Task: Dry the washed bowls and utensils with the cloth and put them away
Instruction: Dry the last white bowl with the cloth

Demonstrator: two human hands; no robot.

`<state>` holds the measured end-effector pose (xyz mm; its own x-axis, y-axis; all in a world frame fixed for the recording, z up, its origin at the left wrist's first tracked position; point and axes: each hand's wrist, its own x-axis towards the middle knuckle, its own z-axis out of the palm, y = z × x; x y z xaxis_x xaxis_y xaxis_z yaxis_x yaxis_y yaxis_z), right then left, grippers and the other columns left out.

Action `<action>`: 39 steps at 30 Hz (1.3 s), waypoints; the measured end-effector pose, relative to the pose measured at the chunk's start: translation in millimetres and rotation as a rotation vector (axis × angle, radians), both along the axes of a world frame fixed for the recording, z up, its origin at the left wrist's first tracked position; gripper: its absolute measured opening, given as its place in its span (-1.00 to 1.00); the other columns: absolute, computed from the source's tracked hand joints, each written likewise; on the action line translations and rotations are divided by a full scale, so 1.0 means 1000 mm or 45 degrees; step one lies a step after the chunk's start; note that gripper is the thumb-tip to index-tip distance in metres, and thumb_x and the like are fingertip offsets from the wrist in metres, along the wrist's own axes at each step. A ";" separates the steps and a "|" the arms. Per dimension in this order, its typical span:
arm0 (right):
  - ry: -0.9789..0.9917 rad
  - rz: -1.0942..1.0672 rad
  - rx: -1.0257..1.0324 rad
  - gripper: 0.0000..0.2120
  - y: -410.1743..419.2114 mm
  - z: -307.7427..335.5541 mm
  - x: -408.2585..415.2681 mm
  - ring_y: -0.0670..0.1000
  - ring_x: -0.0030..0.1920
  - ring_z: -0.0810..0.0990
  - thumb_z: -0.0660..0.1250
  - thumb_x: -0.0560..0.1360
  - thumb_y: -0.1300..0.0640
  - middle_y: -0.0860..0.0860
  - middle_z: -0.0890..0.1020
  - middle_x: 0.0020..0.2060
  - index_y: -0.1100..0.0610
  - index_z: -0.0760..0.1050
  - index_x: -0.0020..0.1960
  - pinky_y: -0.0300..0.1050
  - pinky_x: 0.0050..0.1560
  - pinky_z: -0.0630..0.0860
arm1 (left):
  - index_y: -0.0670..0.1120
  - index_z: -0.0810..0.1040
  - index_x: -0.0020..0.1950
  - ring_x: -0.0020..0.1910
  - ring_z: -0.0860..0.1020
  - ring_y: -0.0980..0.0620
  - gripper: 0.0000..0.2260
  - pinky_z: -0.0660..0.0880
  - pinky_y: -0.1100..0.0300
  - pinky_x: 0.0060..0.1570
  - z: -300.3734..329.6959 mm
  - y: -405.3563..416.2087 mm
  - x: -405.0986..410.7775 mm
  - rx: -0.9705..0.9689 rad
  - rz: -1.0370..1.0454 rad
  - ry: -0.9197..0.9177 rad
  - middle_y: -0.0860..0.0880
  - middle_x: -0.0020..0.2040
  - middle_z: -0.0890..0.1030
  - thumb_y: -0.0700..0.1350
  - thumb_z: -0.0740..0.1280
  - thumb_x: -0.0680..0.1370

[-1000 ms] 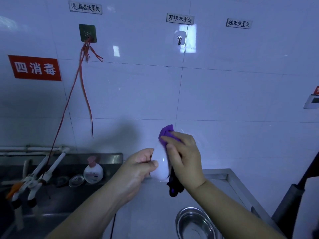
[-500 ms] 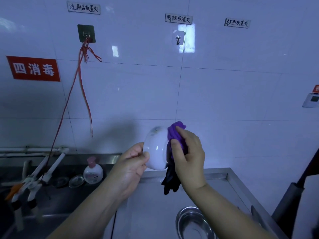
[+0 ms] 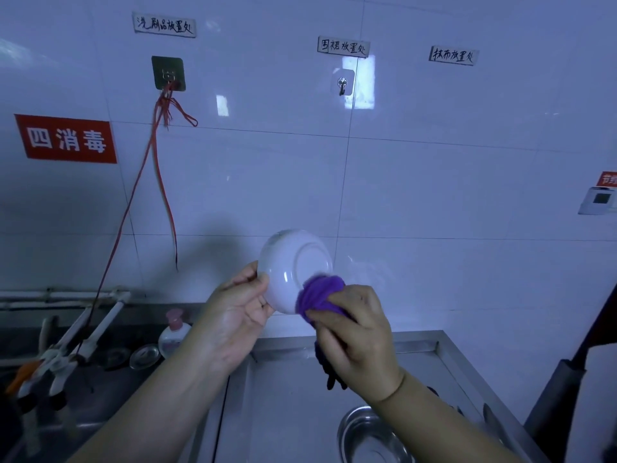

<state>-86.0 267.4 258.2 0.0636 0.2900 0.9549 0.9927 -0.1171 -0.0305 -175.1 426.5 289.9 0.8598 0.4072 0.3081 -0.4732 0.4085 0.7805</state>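
Seen from the head camera, a white bowl (image 3: 293, 269) is gripped at its rim by the left hand (image 3: 233, 315) above a steel counter (image 3: 287, 396), and a purple cloth (image 3: 320, 294), bunched in the right hand (image 3: 360, 332), is pressed against its underside. The bowl, held edge-on a second ago, is now turned base-outward, so drying seems to have passed to the outside. A metal bowl (image 3: 367, 436) is left waiting below.
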 end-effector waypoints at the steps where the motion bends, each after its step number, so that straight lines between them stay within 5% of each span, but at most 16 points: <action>1: 0.088 -0.017 0.048 -0.83 -0.002 0.003 0.002 0.08 -0.07 0.48 0.29 0.46 0.27 -0.03 0.56 -0.07 0.20 0.67 -0.11 -0.19 0.03 0.40 | -0.06 0.72 -0.18 -0.16 0.67 0.09 -0.77 0.60 0.23 -0.17 -0.001 0.000 -0.002 0.005 -0.003 0.005 -0.02 -0.15 0.71 -0.23 0.26 0.40; 5: 0.174 -0.142 0.053 -0.79 -0.002 0.017 0.005 0.06 -0.06 0.47 0.27 0.48 0.22 0.00 0.60 -0.07 0.19 0.67 -0.02 -0.30 0.05 0.37 | -0.08 0.71 -0.15 -0.15 0.66 0.07 -0.79 0.59 0.24 -0.17 -0.010 -0.009 -0.004 0.048 -0.016 0.052 -0.05 -0.12 0.70 -0.23 0.29 0.37; 10: 0.163 -0.090 0.011 -0.78 0.004 0.019 -0.007 0.04 -0.02 0.45 0.27 0.49 0.20 0.05 0.62 -0.03 0.18 0.66 0.04 -0.24 0.03 0.42 | -0.19 0.63 0.02 -0.08 0.64 -0.01 -0.76 0.59 0.20 -0.10 -0.008 -0.012 -0.003 0.095 -0.026 0.057 -0.15 -0.03 0.67 -0.22 0.28 0.41; 19: -0.071 -0.150 -0.153 -0.82 -0.011 0.004 0.014 0.11 -0.15 0.48 0.29 0.47 0.28 0.04 0.64 -0.12 0.19 0.68 -0.09 0.00 -0.17 0.48 | -0.11 0.71 -0.06 -0.09 0.65 0.03 -0.76 0.59 0.22 -0.14 -0.006 0.000 -0.008 0.146 0.004 0.039 -0.09 -0.06 0.69 -0.21 0.28 0.40; 25: 0.125 -0.204 0.166 -0.78 -0.002 0.020 0.011 0.09 -0.02 0.44 0.26 0.50 0.21 0.08 0.57 -0.01 0.21 0.64 0.04 -0.15 0.05 0.41 | -0.11 0.68 -0.07 -0.04 0.63 -0.02 -0.81 0.52 0.14 0.01 -0.014 -0.011 -0.001 0.310 0.123 0.067 -0.15 -0.05 0.69 -0.25 0.31 0.40; 30: -0.151 -0.158 -0.104 -0.78 0.019 0.027 -0.007 0.15 0.15 0.53 0.30 0.48 0.09 0.06 0.63 0.05 0.09 0.66 0.04 0.09 0.09 0.39 | -0.18 0.57 -0.01 -0.13 0.62 -0.21 -0.72 0.54 -0.06 -0.07 -0.016 -0.025 0.004 0.623 0.049 0.137 -0.29 -0.15 0.64 -0.32 0.17 0.37; 34: 0.050 -0.059 -0.023 -0.78 0.017 0.035 -0.002 0.05 0.13 0.52 0.25 0.47 0.12 0.02 0.61 0.03 0.07 0.67 -0.03 -0.05 0.12 0.39 | -0.20 0.55 -0.04 -0.18 0.61 -0.12 -0.84 0.49 0.06 -0.08 -0.013 -0.024 -0.001 0.694 0.012 0.110 -0.22 -0.18 0.64 -0.24 0.20 0.47; 39: 0.868 0.259 0.073 -0.73 0.014 0.041 0.008 -0.08 0.14 0.56 0.17 0.53 0.11 -0.14 0.64 0.03 0.02 0.65 0.01 -0.18 0.15 0.45 | -0.07 0.62 -0.11 -0.12 0.58 0.00 -0.83 0.48 0.24 -0.10 -0.011 -0.025 -0.007 0.607 -0.007 0.083 -0.11 -0.13 0.64 -0.19 0.23 0.44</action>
<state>-77.8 281.6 299.5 0.6018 0.3103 0.7359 0.7524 0.0887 -0.6527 -182.1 401.4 278.8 0.8851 0.2291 0.4051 -0.4161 -0.0002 0.9093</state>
